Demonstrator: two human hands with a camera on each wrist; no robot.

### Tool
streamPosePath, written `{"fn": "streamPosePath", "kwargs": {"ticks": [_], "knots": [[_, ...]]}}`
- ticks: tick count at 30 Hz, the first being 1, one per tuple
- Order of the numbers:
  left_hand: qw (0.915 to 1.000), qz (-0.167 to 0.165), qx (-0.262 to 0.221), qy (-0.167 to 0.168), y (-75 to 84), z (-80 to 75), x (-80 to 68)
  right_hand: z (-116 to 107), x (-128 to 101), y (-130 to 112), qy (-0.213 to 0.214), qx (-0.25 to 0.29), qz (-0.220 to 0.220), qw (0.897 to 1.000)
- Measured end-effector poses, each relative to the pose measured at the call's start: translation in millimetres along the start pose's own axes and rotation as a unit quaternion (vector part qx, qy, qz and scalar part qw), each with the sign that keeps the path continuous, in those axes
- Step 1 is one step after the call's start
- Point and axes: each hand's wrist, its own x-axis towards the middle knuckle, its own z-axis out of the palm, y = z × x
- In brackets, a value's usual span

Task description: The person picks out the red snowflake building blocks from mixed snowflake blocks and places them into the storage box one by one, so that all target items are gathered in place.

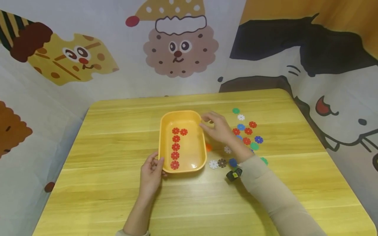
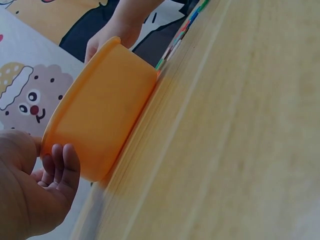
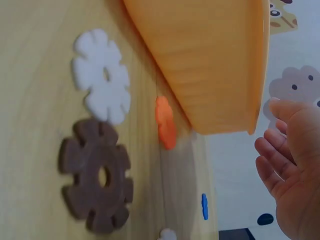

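An orange-yellow plastic tray (image 1: 193, 149) rests on the table. Inside it, several red snowflake discs (image 1: 176, 147) lie in a column, one more beside the top disc. My left hand (image 1: 151, 175) holds the tray's lower left corner, thumb at the rim and fingers curled against the outer wall (image 2: 107, 110). By the upper right rim is my right hand (image 1: 218, 127), its fingers loosely bent. In the right wrist view this hand (image 3: 297, 165) shows nothing between thumb and fingers, with a gap to the tray.
Loose snowflake discs in several colours lie right of the tray, among them a white disc (image 1: 213, 164), a brown disc (image 1: 222, 163) and an orange disc (image 1: 208, 147). A small black device (image 1: 234, 174) sits at the right sleeve. Behind the table (image 1: 118, 137) hangs a cartoon-printed cloth.
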Motion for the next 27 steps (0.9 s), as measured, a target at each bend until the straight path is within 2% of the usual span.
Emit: {"fn": "streamPosePath", "kwargs": {"ticks": [10,18,27], "knots": [[1.0,0.002,0.006,-0.002,-0.2,0.3,0.8,-6,-11,15,0.007,0.003,0.005,1.0],[1.0,0.0,0.004,-0.001,-0.7,0.0,1.1,-13,-17,23,-0.007,-0.008,0.036,0.999],[0.9999,-0.006,0.009,0.003,-0.9,1.2,2.4,-24,-26,32,-0.003,-0.016,0.025,1.0]]}}
